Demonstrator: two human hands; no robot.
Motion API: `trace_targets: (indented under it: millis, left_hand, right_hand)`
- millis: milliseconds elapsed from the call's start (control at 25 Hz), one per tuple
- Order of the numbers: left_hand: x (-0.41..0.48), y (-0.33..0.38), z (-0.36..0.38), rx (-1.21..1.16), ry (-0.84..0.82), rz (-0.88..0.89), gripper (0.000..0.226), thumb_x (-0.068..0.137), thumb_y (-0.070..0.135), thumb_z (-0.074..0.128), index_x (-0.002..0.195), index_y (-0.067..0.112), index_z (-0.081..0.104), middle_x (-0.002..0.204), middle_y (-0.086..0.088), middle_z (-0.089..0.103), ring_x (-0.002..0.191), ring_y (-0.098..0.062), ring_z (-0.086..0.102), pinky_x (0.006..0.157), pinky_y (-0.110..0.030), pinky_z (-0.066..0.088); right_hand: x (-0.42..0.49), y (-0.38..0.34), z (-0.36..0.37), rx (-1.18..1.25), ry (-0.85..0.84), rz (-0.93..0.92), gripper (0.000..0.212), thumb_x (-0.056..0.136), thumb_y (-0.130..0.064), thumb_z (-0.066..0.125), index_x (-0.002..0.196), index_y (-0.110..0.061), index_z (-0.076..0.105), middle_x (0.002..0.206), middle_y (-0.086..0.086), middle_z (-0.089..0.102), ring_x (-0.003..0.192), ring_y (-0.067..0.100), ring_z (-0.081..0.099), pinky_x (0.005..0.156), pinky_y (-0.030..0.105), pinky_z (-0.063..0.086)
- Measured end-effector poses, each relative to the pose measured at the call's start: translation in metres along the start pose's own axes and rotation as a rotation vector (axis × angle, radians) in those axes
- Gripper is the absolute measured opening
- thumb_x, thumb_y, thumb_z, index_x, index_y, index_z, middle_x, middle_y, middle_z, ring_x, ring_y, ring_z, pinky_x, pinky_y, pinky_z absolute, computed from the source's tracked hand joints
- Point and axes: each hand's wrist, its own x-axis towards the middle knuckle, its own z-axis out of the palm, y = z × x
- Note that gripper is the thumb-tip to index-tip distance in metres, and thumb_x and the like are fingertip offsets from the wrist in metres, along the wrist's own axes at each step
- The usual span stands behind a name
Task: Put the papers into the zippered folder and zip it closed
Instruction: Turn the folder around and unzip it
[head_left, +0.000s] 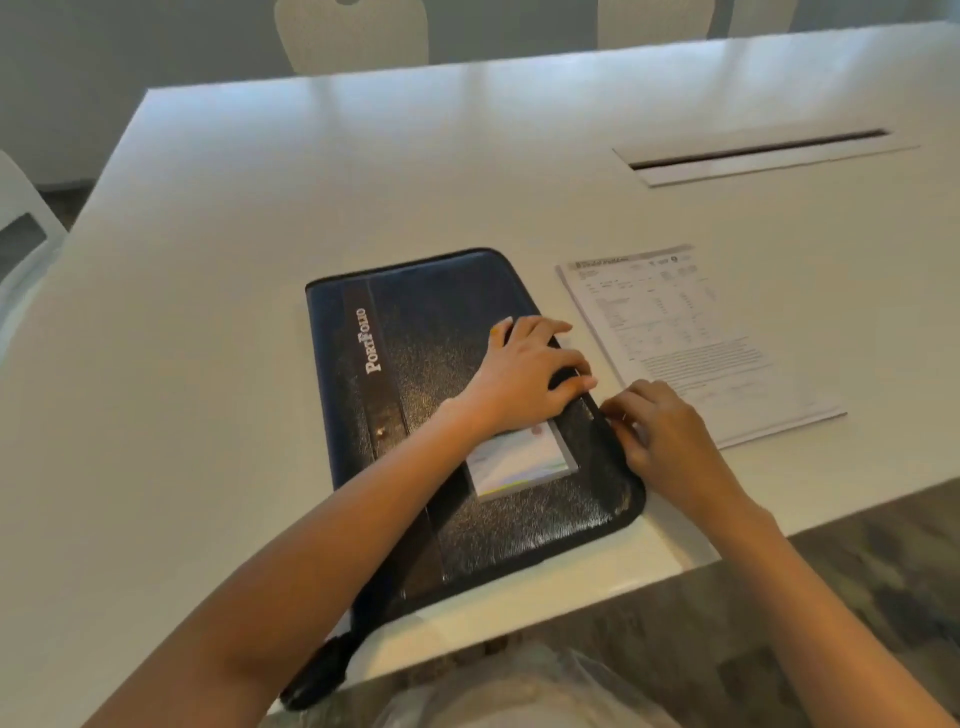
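**Both hands at the folder's right edge, papers lying beside it**

The folder lies flat and closed on the white table, close to the near edge and turned a little askew. It is dark, navy or black, with a grained, faintly shiny cover and rounded corners. A smoother band runs down its left part, with "PortFolio" in pale letters reading along it. A pale card with soft colours sits on the cover toward the right, partly under the wrist. At the near-left corner a dark strap hangs off the table's edge.

The left hand rests on the cover, fingers spread wide and only slightly bent, with the tips reaching the folder's right edge. The right hand sits just beside that same edge, a little nearer, its fingers curled in tight against it. Whether they pinch the zip pull I cannot tell, since the fingertips are hidden.

The papers, a thin printed stack, lie flat on the table just right of the folder, with the right hand over their near-left corner.
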Motion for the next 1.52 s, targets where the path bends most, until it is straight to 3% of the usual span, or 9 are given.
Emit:
trace_targets:
  millis: [280, 520, 640, 760, 1080, 1160, 1280, 1520]
  left_hand:
    - [-0.002, 0.005, 0.002, -0.112, 0.003, 0.057, 0.026, 0.092, 0.046, 0.053, 0.101, 0.026, 0.068, 0.126, 0.008, 0.058, 0.126, -0.016, 0.041, 0.111, -0.064, 0.008]
    - [0.003, 0.002, 0.004, -0.164, -0.004, 0.098, 0.026, 0.093, 0.042, 0.055, 0.102, 0.022, 0.069, 0.118, 0.005, 0.063, 0.121, -0.016, 0.046, 0.114, -0.059, 0.008]
    - [0.006, 0.003, 0.006, -0.182, -0.006, 0.102, 0.023, 0.093, 0.038, 0.056, 0.099, 0.020, 0.070, 0.116, 0.004, 0.063, 0.117, -0.016, 0.049, 0.114, -0.058, 0.010]
    - [0.006, 0.002, 0.008, -0.195, 0.003, 0.116, 0.022, 0.093, 0.035, 0.057, 0.097, 0.019, 0.071, 0.115, 0.004, 0.063, 0.115, -0.017, 0.050, 0.114, -0.056, 0.010]
    - [0.011, -0.010, 0.002, -0.137, 0.045, 0.145, 0.023, 0.092, 0.035, 0.059, 0.091, 0.017, 0.072, 0.109, 0.004, 0.063, 0.106, -0.015, 0.055, 0.112, -0.048, 0.016]
    - [0.018, -0.020, -0.004, -0.086, 0.067, 0.133, 0.023, 0.092, 0.037, 0.058, 0.094, 0.019, 0.072, 0.110, 0.003, 0.063, 0.105, -0.016, 0.055, 0.111, -0.046, 0.018]
    - [0.028, -0.032, -0.015, 0.035, 0.097, 0.104, 0.024, 0.093, 0.043, 0.055, 0.101, 0.024, 0.069, 0.115, 0.003, 0.062, 0.112, -0.019, 0.052, 0.111, -0.045, 0.021]
    - [-0.020, -0.006, -0.020, 0.050, 0.067, 0.185, 0.023, 0.093, 0.041, 0.051, 0.107, 0.032, 0.067, 0.117, 0.008, 0.063, 0.115, -0.015, 0.051, 0.110, -0.045, 0.023]
  right_hand:
    - [-0.013, -0.003, -0.006, -0.032, 0.001, -0.019, 0.009, 0.085, -0.003, 0.064, 0.093, -0.004, 0.068, 0.087, 0.009, 0.062, 0.079, 0.014, 0.042, 0.066, 0.026, 0.032]
    - [-0.077, -0.007, -0.026, -0.007, -0.054, 0.025, 0.011, 0.082, -0.004, 0.069, 0.092, -0.009, 0.068, 0.085, 0.004, 0.064, 0.078, 0.020, 0.053, 0.064, 0.025, 0.041]
    - [-0.103, -0.027, -0.026, 0.028, -0.070, 0.056, 0.008, 0.083, -0.009, 0.069, 0.091, -0.011, 0.068, 0.084, 0.000, 0.063, 0.075, 0.015, 0.052, 0.063, 0.015, 0.037]
    - [-0.110, -0.046, -0.020, 0.053, -0.069, 0.074, 0.008, 0.082, -0.007, 0.071, 0.089, -0.010, 0.069, 0.082, 0.001, 0.065, 0.073, 0.015, 0.054, 0.061, 0.017, 0.039]
    - [-0.095, -0.058, -0.005, 0.044, -0.029, 0.112, 0.008, 0.082, -0.008, 0.072, 0.090, -0.009, 0.072, 0.083, 0.003, 0.067, 0.073, 0.015, 0.055, 0.061, 0.010, 0.031]
    - [-0.078, -0.058, 0.001, 0.040, 0.019, 0.127, 0.008, 0.085, -0.008, 0.069, 0.092, -0.008, 0.072, 0.084, 0.004, 0.068, 0.074, 0.016, 0.056, 0.060, 0.014, 0.032]
    - [-0.056, -0.060, 0.010, 0.061, 0.063, 0.162, 0.011, 0.087, -0.012, 0.067, 0.096, -0.008, 0.072, 0.088, 0.006, 0.069, 0.076, 0.010, 0.050, 0.062, 0.008, 0.030]
    - [-0.044, -0.037, -0.008, 0.218, 0.114, 0.106, 0.011, 0.090, -0.018, 0.063, 0.094, -0.012, 0.072, 0.086, 0.004, 0.070, 0.072, 0.011, 0.058, 0.063, 0.022, 0.047]
